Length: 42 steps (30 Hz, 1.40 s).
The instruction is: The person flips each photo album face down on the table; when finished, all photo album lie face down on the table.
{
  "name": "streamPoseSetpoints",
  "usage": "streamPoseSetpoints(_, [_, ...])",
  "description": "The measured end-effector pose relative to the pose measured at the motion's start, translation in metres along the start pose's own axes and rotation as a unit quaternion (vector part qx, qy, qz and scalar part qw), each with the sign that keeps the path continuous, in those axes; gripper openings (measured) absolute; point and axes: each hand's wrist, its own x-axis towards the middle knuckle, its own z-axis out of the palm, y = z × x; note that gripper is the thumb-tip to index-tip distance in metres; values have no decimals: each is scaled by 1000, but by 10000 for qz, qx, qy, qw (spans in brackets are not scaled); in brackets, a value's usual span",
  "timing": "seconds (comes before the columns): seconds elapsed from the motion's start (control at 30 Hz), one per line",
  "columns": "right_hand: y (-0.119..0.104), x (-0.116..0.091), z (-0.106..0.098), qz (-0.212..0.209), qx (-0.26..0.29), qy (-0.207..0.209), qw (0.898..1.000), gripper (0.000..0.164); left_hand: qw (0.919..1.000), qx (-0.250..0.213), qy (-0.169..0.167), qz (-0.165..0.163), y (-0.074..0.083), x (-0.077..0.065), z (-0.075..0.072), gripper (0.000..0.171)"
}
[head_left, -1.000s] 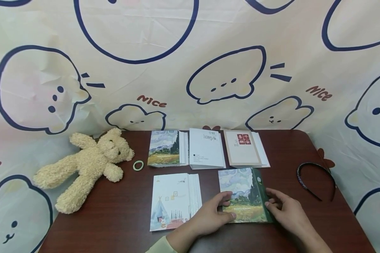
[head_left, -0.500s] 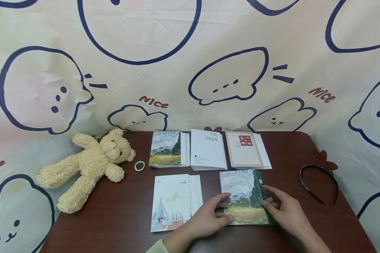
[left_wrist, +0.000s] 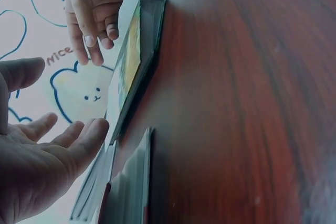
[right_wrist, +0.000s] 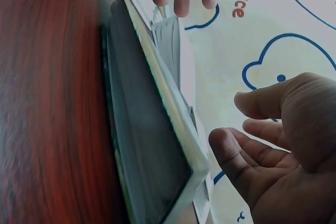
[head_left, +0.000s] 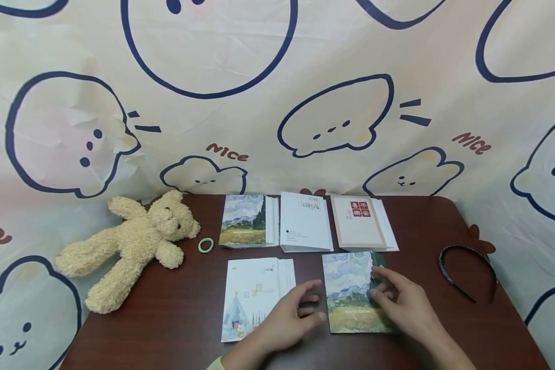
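A photo album (head_left: pixel 351 293) with a painted landscape cover and dark green spine strip lies at the front of the table, its dark pages (right_wrist: pixel 147 114) showing edge-on in the right wrist view. My right hand (head_left: pixel 409 306) hovers at the album's right side, fingers loosely bent, thumb and fingertips apart and overlapping the cover in the head view. Just left of the album is my left hand (head_left: pixel 289 318), its relaxed fingers spread and nothing between them. Partly behind the left hand lies a white album (head_left: pixel 252 293) with a tent drawing.
Along the back stand another landscape album (head_left: pixel 242 221), a white album (head_left: pixel 305 223) with dark lettering and a beige-bordered album (head_left: pixel 358 223). A plush teddy bear (head_left: pixel 139 246) and a pale green ring (head_left: pixel 205 245) lie left. A dark headband (head_left: pixel 467 270) lies right on the brown table (head_left: pixel 166 329).
The left hand has come off the album's left edge and moved left. The right hand has shifted left from the spine edge over the cover. The view has tilted slightly upward.
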Motion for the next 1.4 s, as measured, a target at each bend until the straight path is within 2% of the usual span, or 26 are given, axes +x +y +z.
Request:
streamPoseSetpoints(0.1, [-4,1,5,-22,139,-61,9999,47,10000,66,29,3,-2,-3,-5,61])
streamPoseSetpoints(0.3, [-11,3,14,-56,403,-170,9990,46,9995,145,167,237,-4,-8,-15,59])
streamPoseSetpoints(0.57, [-23,12,29,-396,638,-178,9970,45,9959,549,657,301,-3,-17,-34,60])
streamPoseSetpoints(0.97, [-41,19,55,-418,678,-387,9961,46,9789,1253,1538,495,-6,-27,-53,59])
streamPoseSetpoints(1.13, [-46,19,68,-399,815,-456,9948,47,9721,1341,1872,448,-7,-33,-59,57])
streamPoseSetpoints(1.4, [-54,21,82,-338,723,-639,9948,50,9658,1392,2169,296,-8,-41,-70,60])
